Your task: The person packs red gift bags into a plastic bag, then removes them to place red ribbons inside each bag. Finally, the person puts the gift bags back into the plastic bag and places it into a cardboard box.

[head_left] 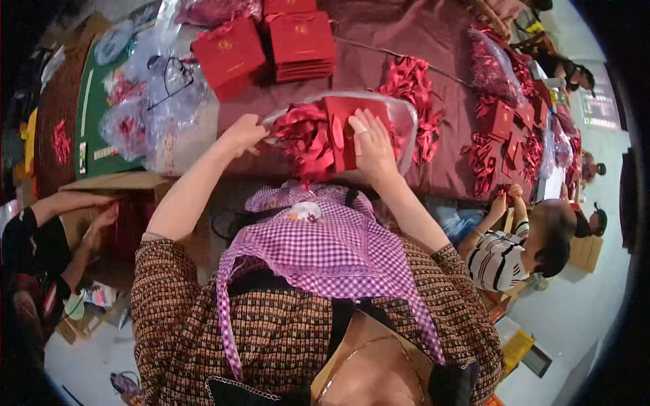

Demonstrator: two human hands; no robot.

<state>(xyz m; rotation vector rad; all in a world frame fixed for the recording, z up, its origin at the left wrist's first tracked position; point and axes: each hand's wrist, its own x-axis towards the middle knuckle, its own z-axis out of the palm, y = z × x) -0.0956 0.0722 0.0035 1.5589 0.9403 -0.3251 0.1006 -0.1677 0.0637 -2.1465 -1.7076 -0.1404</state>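
Observation:
My left hand [245, 135] is at the left end of a clear plastic bag [409, 128], its fingers curled together; what they pinch is too small to make out. My right hand [373, 145] lies with stretched fingers on the front of a red paper bag [345, 145], and its thumb is hard to see. Between my hands, on the plastic, sits a heap of shiny red ribbons [305, 135], a few hanging over the table edge. More red ribbons [412, 84] lie just beyond my right hand.
Stacks of red paper bags [302, 42] stand at the back. Clear plastic bags [169, 101] lie at the left. Red boxes [500, 120] and ribbons fill the right side. A person in a striped shirt [497, 260] works at the right; another person's arms [74, 203] reach a cardboard box [115, 181].

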